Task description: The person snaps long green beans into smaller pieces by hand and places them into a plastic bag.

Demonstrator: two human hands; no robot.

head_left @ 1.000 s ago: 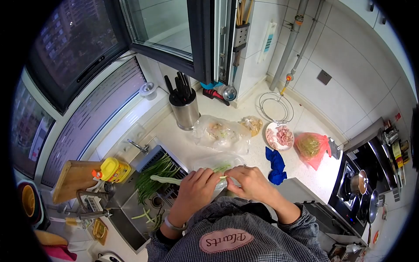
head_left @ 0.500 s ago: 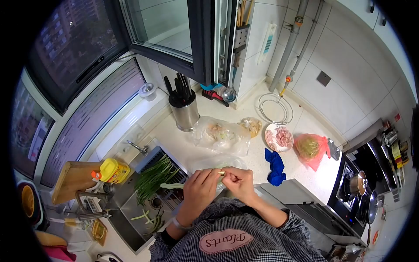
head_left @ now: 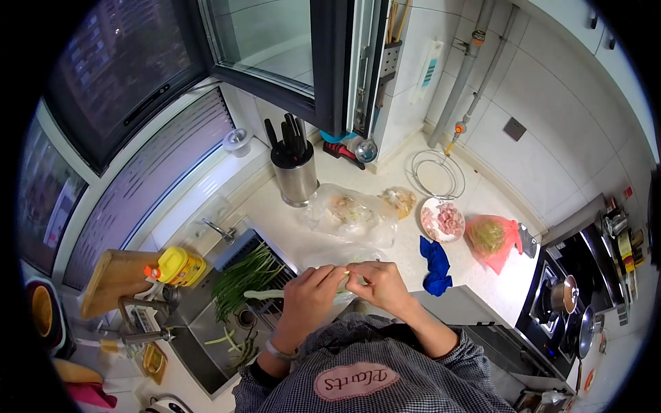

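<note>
A long pale green vegetable stalk (head_left: 263, 294) sticks out to the left of my left hand (head_left: 310, 299), whose fingers wrap round it. My right hand (head_left: 380, 286) pinches at the stalk's near end, its fingertips close to those of my left hand. Under and behind both hands lies a clear plastic bag (head_left: 344, 256) on the counter. Green chives (head_left: 246, 281) rest on the drying rack over the sink at the left. Strips of green peel (head_left: 237, 347) lie in the sink (head_left: 200, 337).
Beyond my hands are a plastic bag of food (head_left: 352, 215), a knife block (head_left: 296, 180), a plate of cut meat (head_left: 442, 220), a blue cloth (head_left: 435, 266) and a red bag (head_left: 491, 241). A yellow bottle (head_left: 180, 267) stands left; the stove (head_left: 551, 303) is at the right.
Both hands have come closer together, and my right hand's fingers have closed into a pinch. The stalk's visible end has shifted slightly right. The view has moved a little.
</note>
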